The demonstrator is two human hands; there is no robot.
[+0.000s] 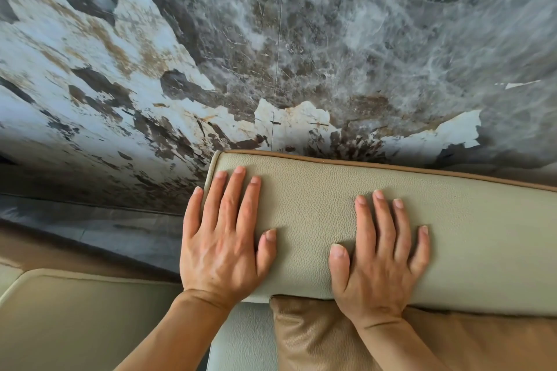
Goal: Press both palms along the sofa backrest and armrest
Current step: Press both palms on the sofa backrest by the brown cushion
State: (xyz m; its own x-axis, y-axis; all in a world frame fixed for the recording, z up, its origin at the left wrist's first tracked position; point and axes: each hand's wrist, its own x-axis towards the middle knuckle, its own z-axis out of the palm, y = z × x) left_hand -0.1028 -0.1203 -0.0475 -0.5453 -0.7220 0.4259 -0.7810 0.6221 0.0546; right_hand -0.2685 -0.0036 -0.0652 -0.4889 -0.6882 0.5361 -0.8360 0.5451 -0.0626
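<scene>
The sofa backrest [470, 238] is a pale beige pebbled-leather cushion with tan piping along its far edge, running from the centre to the right. My left hand [224, 238] lies flat on its left end, fingers spread, little finger at the cushion's corner. My right hand [379, 253] lies flat on the backrest's top a little further right, fingers spread toward the wall. Both palms touch the leather and hold nothing. A flat beige padded sofa surface [81, 319] lies lower left; I cannot tell if it is the armrest.
A marbled grey, white and brown wall [271, 54] rises right behind the backrest. A tan leather cushion [325, 337] leans under the backrest below my right wrist. A beige seat strip [244, 337] shows between my forearms. A dark baseboard [90, 220] runs at left.
</scene>
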